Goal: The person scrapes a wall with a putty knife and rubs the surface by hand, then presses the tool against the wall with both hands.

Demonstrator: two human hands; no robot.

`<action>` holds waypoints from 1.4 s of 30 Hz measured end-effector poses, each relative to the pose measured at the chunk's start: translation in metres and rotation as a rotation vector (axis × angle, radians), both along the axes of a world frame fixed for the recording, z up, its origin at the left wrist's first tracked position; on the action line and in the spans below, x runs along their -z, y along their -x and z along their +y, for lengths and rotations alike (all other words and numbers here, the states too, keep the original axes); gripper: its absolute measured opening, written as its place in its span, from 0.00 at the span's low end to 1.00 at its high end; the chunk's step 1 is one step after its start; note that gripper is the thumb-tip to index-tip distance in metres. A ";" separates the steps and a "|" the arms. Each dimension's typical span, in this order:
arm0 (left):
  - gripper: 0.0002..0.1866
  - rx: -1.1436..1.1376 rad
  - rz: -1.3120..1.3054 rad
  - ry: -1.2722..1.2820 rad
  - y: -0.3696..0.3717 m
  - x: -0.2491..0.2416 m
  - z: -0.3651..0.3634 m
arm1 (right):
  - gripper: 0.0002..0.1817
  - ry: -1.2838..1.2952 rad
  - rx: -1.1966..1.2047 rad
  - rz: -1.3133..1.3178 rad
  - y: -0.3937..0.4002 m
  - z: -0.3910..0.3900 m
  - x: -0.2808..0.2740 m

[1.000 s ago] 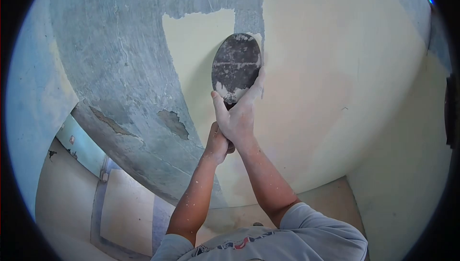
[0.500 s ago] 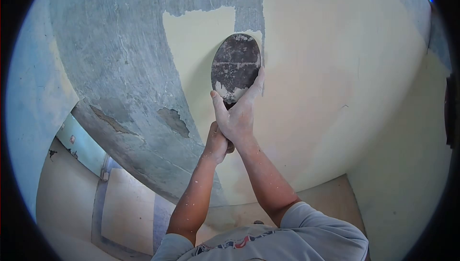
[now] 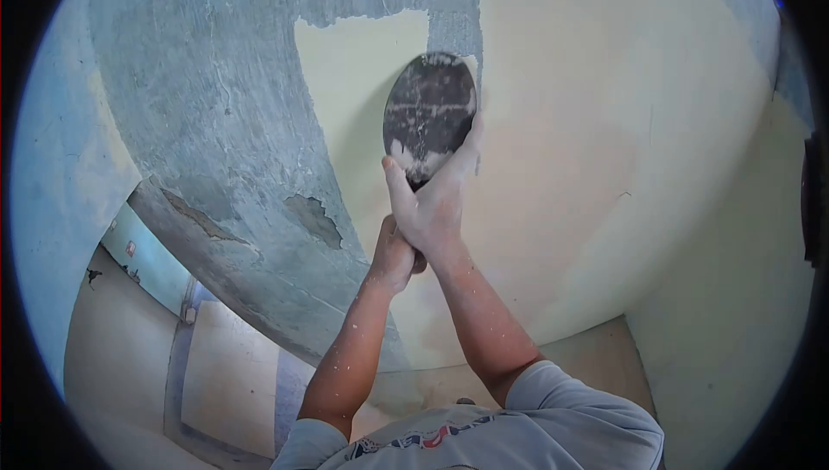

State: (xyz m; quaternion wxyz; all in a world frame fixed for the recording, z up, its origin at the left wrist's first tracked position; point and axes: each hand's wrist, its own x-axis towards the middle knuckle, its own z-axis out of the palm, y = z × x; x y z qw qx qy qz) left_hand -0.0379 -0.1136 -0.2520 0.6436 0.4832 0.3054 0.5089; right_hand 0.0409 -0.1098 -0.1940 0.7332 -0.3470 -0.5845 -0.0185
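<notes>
A dark oval tool point(image 3: 430, 112) with pale smears lies near the wall, over the right side of a cream patch point(image 3: 345, 60) and beside a narrow grey strip. My right hand point(image 3: 436, 211), whitened with dust, grips the tool's lower end, its thumb on the left edge and its fingers along the right edge. Just below, my left hand point(image 3: 395, 254) is closed near my right wrist, its fingers mostly hidden behind it. What the left hand holds cannot be made out.
Grey-blue bare wall point(image 3: 216, 107) spreads to the left, with peeled spots point(image 3: 313, 220) lower down. A broad cream wall surface point(image 3: 587, 125) fills the right. At the lower left is an opening point(image 3: 229, 366). A dark object point(image 3: 810, 202) stands at the far right edge.
The oval tool and my right hand have shifted slightly up and to the right. My left hand has moved a little to the right with them.
</notes>
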 end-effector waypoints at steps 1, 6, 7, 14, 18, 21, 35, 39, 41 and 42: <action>0.19 -0.005 0.014 -0.044 -0.001 -0.004 0.006 | 0.61 0.007 -0.003 -0.001 -0.001 0.003 -0.007; 0.17 0.033 -0.024 -0.061 -0.005 -0.050 0.019 | 0.61 -0.143 0.078 -0.006 -0.007 0.019 -0.051; 0.17 0.063 -0.017 -0.086 -0.004 -0.051 0.020 | 0.60 -0.159 0.068 0.005 -0.006 0.019 -0.054; 0.18 0.040 0.001 -0.027 -0.005 -0.001 0.011 | 0.61 -0.009 0.123 -0.098 -0.009 0.001 -0.013; 0.19 0.017 0.004 0.005 -0.002 0.010 0.005 | 0.61 0.012 0.014 -0.012 -0.002 -0.002 0.001; 0.19 0.000 0.014 0.017 -0.001 0.007 0.002 | 0.62 -0.022 0.038 -0.039 -0.003 0.000 0.003; 0.20 0.075 0.032 0.007 0.003 0.025 0.015 | 0.62 0.046 -0.063 0.039 -0.002 -0.001 0.006; 0.17 0.021 -0.030 -0.011 -0.004 0.019 0.007 | 0.62 -0.001 0.019 -0.037 -0.002 -0.001 0.008; 0.19 0.007 -0.011 -0.017 -0.004 0.019 0.006 | 0.62 0.100 -0.093 0.060 -0.002 0.000 0.011; 0.19 0.006 -0.012 -0.016 -0.004 0.020 0.007 | 0.62 0.101 -0.093 0.060 -0.002 0.000 0.011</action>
